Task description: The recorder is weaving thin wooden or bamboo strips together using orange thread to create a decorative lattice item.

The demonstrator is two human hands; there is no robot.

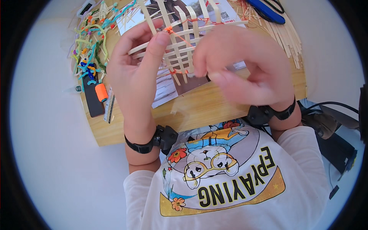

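Observation:
A lattice woven from pale flat strips (177, 50) is held up over the table, upper middle of the head view. My left hand (140, 65) grips its left side, with the thumb pressed on a strip beside an orange thread knot (169, 29). More orange thread ties crossings along the upper and lower strips. My right hand (245, 63) is at the lattice's right side, somewhat blurred, with thumb and fingertips pinched together. A loose length of orange thread runs from the knot toward this hand. What the pinch holds is too small to make out.
Printed sheets (165, 90) lie under the lattice. Colourful pipe cleaners (92, 50), an orange thread spool (101, 92), a dark flat bar (93, 100) and a ruler (110, 105) are at the left. Loose strips (287, 42) and a blue-handled tool (268, 12) lie at the right.

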